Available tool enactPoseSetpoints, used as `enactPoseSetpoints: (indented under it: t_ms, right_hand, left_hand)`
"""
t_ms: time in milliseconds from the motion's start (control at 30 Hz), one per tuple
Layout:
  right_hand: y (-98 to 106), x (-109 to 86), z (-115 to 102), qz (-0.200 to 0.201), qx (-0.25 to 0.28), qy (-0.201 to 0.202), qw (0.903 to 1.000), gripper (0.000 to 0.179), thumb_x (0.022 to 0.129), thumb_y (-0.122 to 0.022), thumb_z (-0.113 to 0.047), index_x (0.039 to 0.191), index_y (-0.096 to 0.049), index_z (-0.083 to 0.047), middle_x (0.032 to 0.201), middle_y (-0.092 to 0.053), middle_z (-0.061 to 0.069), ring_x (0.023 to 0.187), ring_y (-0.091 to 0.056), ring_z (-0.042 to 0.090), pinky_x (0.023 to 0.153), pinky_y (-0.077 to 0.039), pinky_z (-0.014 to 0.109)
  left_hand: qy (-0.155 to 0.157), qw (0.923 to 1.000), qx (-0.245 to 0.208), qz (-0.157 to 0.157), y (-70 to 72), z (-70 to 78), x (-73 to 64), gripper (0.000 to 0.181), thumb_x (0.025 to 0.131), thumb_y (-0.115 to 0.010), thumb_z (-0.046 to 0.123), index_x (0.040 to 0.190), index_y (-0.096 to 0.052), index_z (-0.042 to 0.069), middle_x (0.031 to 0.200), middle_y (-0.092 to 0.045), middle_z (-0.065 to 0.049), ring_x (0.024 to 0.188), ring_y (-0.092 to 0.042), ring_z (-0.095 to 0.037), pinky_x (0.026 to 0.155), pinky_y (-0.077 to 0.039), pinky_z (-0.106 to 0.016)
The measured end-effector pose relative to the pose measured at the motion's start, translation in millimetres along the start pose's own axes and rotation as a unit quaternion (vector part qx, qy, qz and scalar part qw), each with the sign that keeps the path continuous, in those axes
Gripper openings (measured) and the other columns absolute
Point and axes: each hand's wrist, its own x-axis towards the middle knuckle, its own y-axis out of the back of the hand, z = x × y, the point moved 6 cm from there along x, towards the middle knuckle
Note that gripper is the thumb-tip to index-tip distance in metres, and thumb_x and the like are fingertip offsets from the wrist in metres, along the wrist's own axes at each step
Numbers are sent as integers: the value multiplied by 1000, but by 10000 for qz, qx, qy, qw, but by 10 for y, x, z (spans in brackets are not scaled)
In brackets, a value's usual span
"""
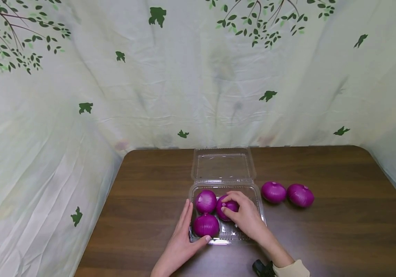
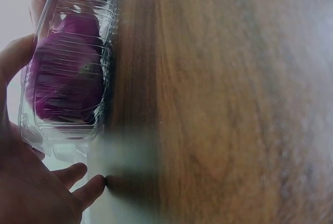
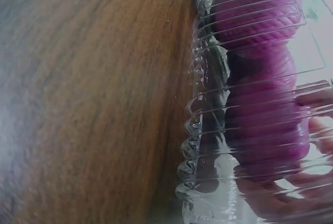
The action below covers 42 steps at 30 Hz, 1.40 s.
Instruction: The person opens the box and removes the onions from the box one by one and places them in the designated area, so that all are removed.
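A clear plastic clamshell container lies with its lid folded back toward the rear. Inside it are three purple onions: one at back left, one at front left, and one at back right. My right hand holds the back-right onion from above between thumb and fingers. Straight fingers of my left hand lie along the container's left wall, its thumb touching the front rim. Through the ribbed wall in the right wrist view, an onion shows beside my fingertips.
Two more purple onions, a nearer-left one and a farther-right one, lie on the brown wooden table right of the container. A leaf-printed white curtain hangs behind the table and along its sides.
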Motion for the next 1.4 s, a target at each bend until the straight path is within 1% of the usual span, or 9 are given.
enactPoseSetpoints:
  t_ms: [333, 567, 833, 1000, 1100, 1167, 1267, 1400]
  right_hand:
    - [31, -16, -22, 241, -44, 147, 9996, 17, 80, -82, -14, 90, -72, -24, 127, -62, 8, 118, -55, 31, 100, -42, 53]
    - [79, -36, -49, 474, 63, 272, 9985, 21, 79, -83, -12, 91, -72, -25, 126, -62, 7, 117, -56, 29, 99, -43, 52]
    - [145, -91, -85, 650, 227, 348, 9970, 20, 80, -82, -12, 91, -71, -25, 127, -62, 5, 117, -55, 24, 97, -45, 48]
    - [202, -130, -136, 735, 355, 487, 9955, 20, 80, -82, -10, 92, -73, -23, 128, -62, 6, 116, -55, 24, 95, -45, 49]
    - [224, -147, -141, 773, 436, 522, 9947, 21, 80, -82, -10, 93, -73, -23, 128, -61, 6, 115, -56, 23, 95, -46, 48]
    - [239, -160, -141, 796, 490, 516, 9943, 21, 80, -82, -11, 94, -73, -24, 128, -61, 6, 115, -56, 20, 94, -47, 46]
    - [265, -181, -138, 848, 692, 500, 9927, 20, 81, -81, -12, 95, -73, -24, 128, -61, 6, 113, -57, 17, 92, -51, 40]
    - [319, -209, -140, 943, 998, 520, 9892, 18, 83, -80, -13, 97, -72, -23, 129, -60, 2, 115, -57, 15, 87, -54, 33]
  left_hand:
    - [35, 10000, -34, -29, -1, -4, -2, 106, 81, -73, 57, 160, -10, 25, 164, 1, 11, 148, -14, -26, 110, -27, -61]
    - [-18, 10000, -66, 14, 1, 2, -13, 106, 81, -74, 56, 160, -11, 24, 164, 1, 11, 148, -13, -25, 111, -25, -59]
    - [6, 10000, -92, 24, 0, 3, -6, 106, 81, -75, 54, 160, -11, 25, 164, 1, 12, 148, -13, -25, 110, -25, -60]
    - [-35, 10000, -87, 15, 0, 5, -3, 106, 81, -75, 54, 160, -11, 24, 164, 1, 11, 148, -12, -25, 111, -24, -59]
    - [5, 10000, -90, -4, -2, -2, 2, 106, 81, -75, 54, 160, -10, 24, 164, 1, 11, 148, -12, -25, 111, -25, -60]
    - [28, 10000, -89, -8, -4, -6, 5, 106, 81, -74, 54, 160, -10, 25, 164, 1, 12, 148, -12, -26, 111, -25, -60]
    - [36, 10000, -74, -5, -4, -8, 4, 105, 81, -75, 54, 160, -10, 25, 164, 1, 12, 148, -13, -26, 111, -25, -60]
    - [-11, 10000, -60, 14, -2, 1, -2, 106, 81, -75, 53, 160, -10, 25, 164, 1, 11, 148, -13, -25, 111, -25, -59]
